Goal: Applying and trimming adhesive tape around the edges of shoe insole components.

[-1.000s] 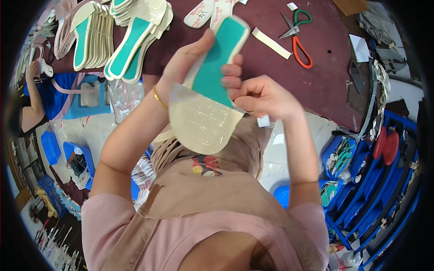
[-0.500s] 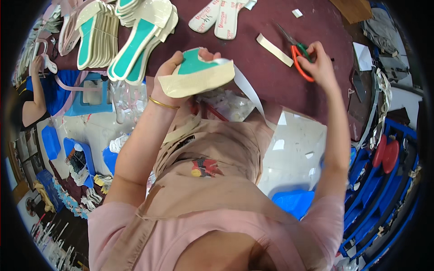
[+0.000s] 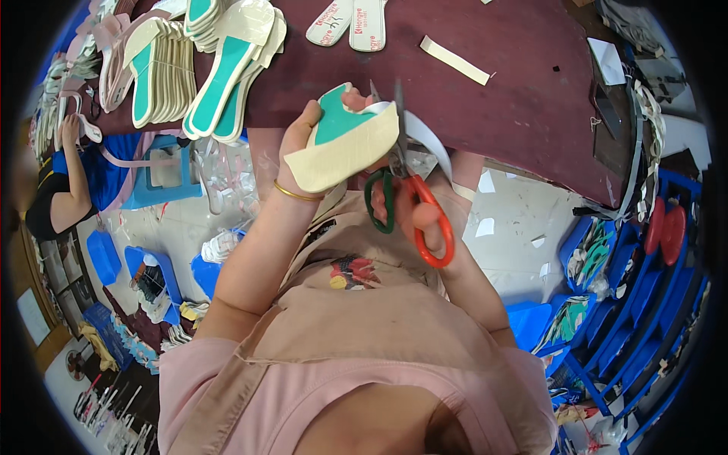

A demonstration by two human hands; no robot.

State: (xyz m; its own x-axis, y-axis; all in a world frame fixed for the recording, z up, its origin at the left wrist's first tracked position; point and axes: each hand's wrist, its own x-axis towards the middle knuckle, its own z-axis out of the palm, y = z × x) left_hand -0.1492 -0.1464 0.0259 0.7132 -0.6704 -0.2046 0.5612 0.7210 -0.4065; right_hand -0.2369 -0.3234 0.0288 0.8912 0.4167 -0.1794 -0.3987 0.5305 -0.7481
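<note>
My left hand is closed on a shoe insole with a cream band across it and a teal underside. A narrow white strip curves away from the insole's right end. My right hand grips scissors with one red and one green handle. Their blades point up and stand apart at the insole's right end, close to the white strip. Whether the strip lies between the blades I cannot tell.
A maroon table carries bundled teal-and-cream insoles, white printed insoles and a cream strip. At the left a co-worker's arm holds a pale piece. Blue racks stand at the right, with blue bins on the floor.
My right hand has brought the scissors from the table's right side to the insole. The insole has shifted slightly right and tilted in my left hand.
</note>
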